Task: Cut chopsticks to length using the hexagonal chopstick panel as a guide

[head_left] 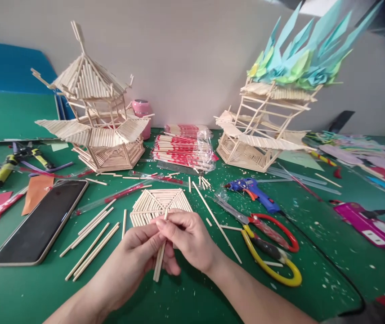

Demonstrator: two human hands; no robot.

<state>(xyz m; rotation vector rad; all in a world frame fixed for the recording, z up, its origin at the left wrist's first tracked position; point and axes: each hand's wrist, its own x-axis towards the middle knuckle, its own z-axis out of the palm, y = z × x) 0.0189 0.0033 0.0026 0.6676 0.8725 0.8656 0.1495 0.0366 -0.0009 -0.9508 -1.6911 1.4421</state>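
My left hand (135,258) and my right hand (189,240) meet over the green mat, both pinched on a small bundle of wooden sticks (159,263) held nearly upright. Just behind the fingers lies a flat hexagonal panel of glued sticks (152,202). Loose sticks (93,243) lie to the left of my left hand, and one long stick (216,220) lies to the right of my right hand.
A stick pagoda (94,121) stands back left, and a second one with paper leaves (263,130) back right. Wrapped chopstick packs (185,148) lie between them. A blue glue gun (253,191), red-and-yellow scissors (270,247), a phone (40,222) and pliers (13,162) lie around.
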